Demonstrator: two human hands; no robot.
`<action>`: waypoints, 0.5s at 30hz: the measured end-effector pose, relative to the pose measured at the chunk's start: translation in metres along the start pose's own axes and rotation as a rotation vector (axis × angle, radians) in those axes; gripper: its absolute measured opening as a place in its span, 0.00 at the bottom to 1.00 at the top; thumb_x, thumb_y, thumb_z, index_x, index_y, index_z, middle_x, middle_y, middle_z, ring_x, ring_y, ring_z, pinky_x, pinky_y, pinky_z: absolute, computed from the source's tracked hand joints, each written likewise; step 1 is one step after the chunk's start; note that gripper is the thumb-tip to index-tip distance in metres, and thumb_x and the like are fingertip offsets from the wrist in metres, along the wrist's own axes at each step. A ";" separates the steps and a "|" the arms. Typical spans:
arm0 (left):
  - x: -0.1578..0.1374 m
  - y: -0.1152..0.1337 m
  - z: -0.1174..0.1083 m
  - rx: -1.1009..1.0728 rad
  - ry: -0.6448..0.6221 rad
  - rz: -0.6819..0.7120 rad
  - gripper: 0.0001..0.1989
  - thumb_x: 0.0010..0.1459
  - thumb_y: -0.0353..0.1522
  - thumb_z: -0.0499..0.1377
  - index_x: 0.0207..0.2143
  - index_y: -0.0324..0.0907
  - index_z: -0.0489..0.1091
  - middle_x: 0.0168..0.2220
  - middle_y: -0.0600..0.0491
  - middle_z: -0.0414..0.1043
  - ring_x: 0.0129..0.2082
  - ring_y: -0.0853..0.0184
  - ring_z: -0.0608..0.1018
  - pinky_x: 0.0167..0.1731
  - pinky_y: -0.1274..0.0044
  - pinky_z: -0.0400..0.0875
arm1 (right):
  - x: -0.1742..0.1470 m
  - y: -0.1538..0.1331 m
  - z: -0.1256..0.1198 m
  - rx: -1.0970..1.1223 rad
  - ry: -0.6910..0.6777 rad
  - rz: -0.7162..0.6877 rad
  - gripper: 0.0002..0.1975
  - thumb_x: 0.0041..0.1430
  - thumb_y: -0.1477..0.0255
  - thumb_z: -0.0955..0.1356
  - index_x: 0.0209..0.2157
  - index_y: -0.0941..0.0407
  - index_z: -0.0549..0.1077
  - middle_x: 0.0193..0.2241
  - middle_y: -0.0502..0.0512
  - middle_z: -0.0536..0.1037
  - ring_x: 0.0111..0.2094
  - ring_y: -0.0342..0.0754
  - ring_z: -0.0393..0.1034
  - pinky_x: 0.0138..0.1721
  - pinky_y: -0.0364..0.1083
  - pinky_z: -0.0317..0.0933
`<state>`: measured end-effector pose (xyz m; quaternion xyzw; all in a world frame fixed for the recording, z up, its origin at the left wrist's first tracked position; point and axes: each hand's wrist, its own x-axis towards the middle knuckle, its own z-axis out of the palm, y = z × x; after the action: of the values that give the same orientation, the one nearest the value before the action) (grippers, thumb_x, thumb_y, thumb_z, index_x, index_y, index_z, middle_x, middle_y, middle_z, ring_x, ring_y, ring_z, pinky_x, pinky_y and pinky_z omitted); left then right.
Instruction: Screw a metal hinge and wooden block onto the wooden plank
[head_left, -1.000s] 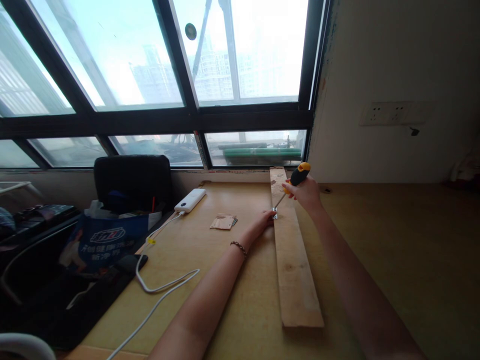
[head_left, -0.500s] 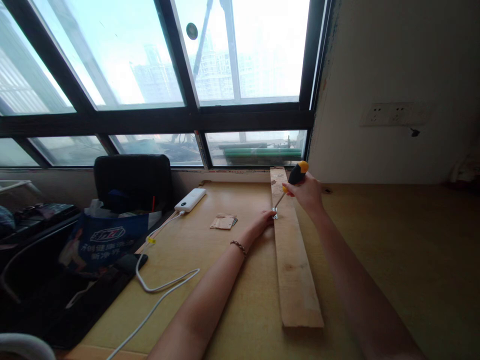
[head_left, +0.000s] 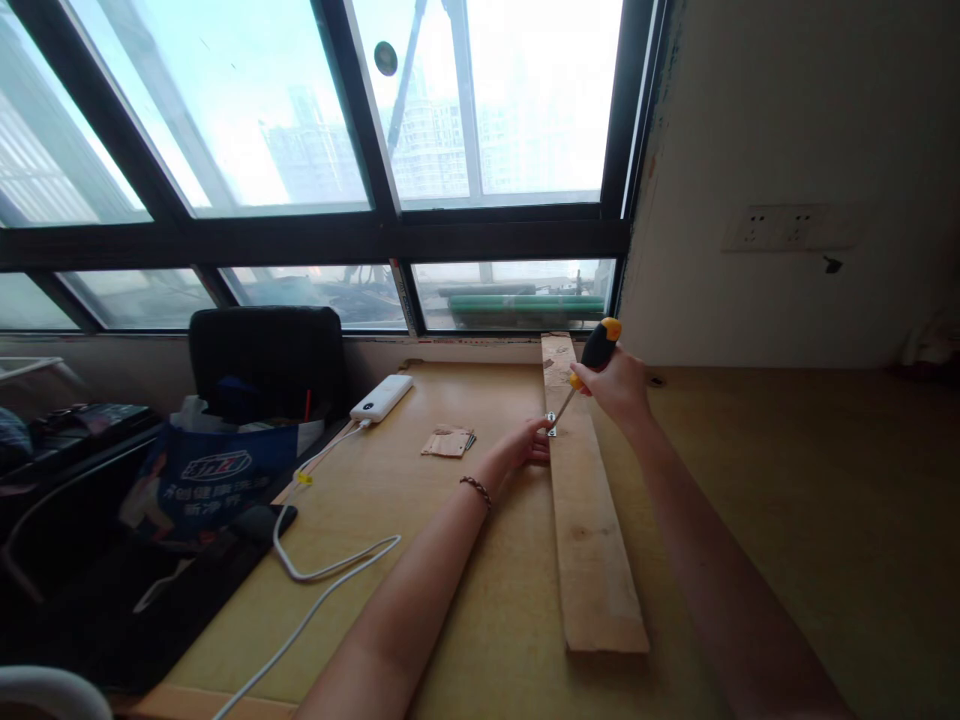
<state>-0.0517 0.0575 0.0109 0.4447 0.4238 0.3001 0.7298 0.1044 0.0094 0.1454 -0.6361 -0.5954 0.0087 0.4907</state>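
My right hand (head_left: pixel 619 385) is closed around a black and yellow screwdriver (head_left: pixel 599 344), tilted with its shaft pointing down and left. The tip meets a small metal hinge (head_left: pixel 552 430) at the left edge of a long wooden plank (head_left: pixel 596 540). Thumb and index finger of my left hand (head_left: pixel 527 443) press on that hinge, the other fingers curling against the plank's side. Any screw under the tip is too small to make out. The plank lies flat on the table, its far end near the window.
Left of my hand lies a flat brown piece (head_left: pixel 448 441) with thin metal edges showing. Further left are a white power bank (head_left: pixel 382 397) and its white cable (head_left: pixel 337 577). A black chair (head_left: pixel 266 360) holding a blue bag (head_left: pixel 214 480) stands beside the table (head_left: pixel 787 520).
My right hand and the screwdriver handle have shifted slightly right, the tip staying at the hinge. The lower fingers of my left hand show more against the plank's side.
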 end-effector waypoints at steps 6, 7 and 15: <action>0.000 0.001 -0.001 -0.002 -0.011 -0.016 0.12 0.49 0.35 0.55 0.37 0.39 0.63 0.25 0.50 0.72 0.22 0.67 0.75 0.27 0.74 0.73 | -0.002 -0.002 0.004 -0.037 -0.029 0.002 0.16 0.42 0.61 0.70 0.30 0.57 0.69 0.26 0.57 0.76 0.30 0.53 0.73 0.29 0.45 0.63; 0.000 0.001 -0.001 -0.002 -0.010 -0.018 0.12 0.49 0.35 0.55 0.36 0.39 0.64 0.25 0.50 0.72 0.23 0.67 0.75 0.27 0.74 0.73 | -0.002 -0.003 0.004 -0.045 -0.031 0.000 0.16 0.42 0.61 0.70 0.30 0.57 0.69 0.26 0.57 0.76 0.30 0.53 0.73 0.29 0.45 0.62; -0.003 0.002 0.000 -0.006 -0.020 -0.017 0.12 0.49 0.35 0.55 0.37 0.39 0.64 0.25 0.50 0.72 0.24 0.66 0.76 0.28 0.74 0.72 | -0.002 -0.004 0.003 -0.055 -0.046 -0.011 0.15 0.44 0.62 0.69 0.31 0.58 0.68 0.26 0.57 0.76 0.29 0.52 0.72 0.30 0.45 0.62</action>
<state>-0.0532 0.0560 0.0136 0.4419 0.4192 0.2906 0.7379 0.0994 0.0086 0.1453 -0.6459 -0.6100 0.0042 0.4590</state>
